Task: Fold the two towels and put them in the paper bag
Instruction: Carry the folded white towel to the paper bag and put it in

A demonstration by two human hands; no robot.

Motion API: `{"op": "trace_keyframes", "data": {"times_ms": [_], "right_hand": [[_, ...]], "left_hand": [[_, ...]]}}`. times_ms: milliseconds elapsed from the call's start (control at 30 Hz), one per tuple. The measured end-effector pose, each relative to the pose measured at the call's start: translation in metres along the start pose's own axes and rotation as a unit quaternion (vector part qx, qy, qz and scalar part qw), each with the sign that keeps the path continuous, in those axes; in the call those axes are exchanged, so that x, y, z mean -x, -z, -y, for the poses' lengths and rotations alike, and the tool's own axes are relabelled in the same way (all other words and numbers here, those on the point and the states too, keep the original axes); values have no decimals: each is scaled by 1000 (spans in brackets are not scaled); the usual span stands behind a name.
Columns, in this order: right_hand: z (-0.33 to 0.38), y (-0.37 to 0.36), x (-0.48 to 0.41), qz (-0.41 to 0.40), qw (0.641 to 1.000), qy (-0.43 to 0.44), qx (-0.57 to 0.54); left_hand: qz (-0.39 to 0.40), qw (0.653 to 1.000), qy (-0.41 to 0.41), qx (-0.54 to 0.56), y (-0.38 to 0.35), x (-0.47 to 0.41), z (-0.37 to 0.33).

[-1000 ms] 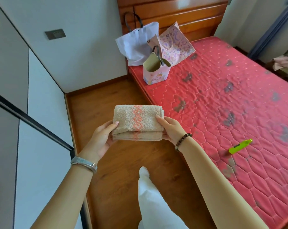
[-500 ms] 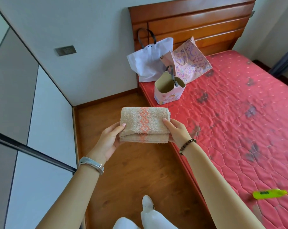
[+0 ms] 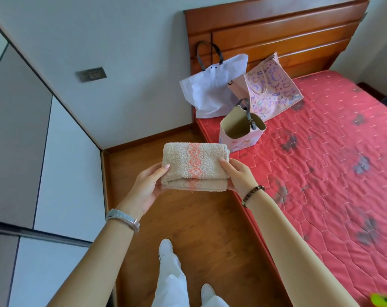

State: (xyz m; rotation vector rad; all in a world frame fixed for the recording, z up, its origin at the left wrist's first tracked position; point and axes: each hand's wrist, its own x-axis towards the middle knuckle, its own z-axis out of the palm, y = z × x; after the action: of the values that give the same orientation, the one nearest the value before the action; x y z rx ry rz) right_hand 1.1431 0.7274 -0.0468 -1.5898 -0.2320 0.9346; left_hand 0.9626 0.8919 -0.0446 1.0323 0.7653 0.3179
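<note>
The folded towel (image 3: 194,167) is gripped at each end by the left hand (image 3: 148,185) and the right hand (image 3: 239,176), held over the floor just beside the bed (image 3: 321,196). The small paper bag (image 3: 241,131) looks narrow for it and stands near the mattress edge. A clumsy push could tip it or spring the folds. Its mouth gapes, and I see nothing inside. Behind it lean a white bag (image 3: 210,94) and a pink bag (image 3: 274,85), their contents hidden.
</note>
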Motion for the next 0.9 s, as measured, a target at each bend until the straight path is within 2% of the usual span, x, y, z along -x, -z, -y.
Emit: {"op": "trace_keyframes", "data": {"times_ms": [267, 533, 700, 900], "right_hand": [[37, -50, -86, -18, 1000, -7, -22], [70, -98, -160, -61, 997, -7, -51], [77, -108, -193, -102, 993, -20, -62], [86, -108, -234, -110, 992, -33, -59]], "left_hand": [[34, 999, -7, -28, 42, -97, -60], [74, 996, 19, -49, 80, -191, -118], [87, 995, 26, -42, 80, -232, -134], [90, 994, 45, -50, 79, -279, -139]]}}
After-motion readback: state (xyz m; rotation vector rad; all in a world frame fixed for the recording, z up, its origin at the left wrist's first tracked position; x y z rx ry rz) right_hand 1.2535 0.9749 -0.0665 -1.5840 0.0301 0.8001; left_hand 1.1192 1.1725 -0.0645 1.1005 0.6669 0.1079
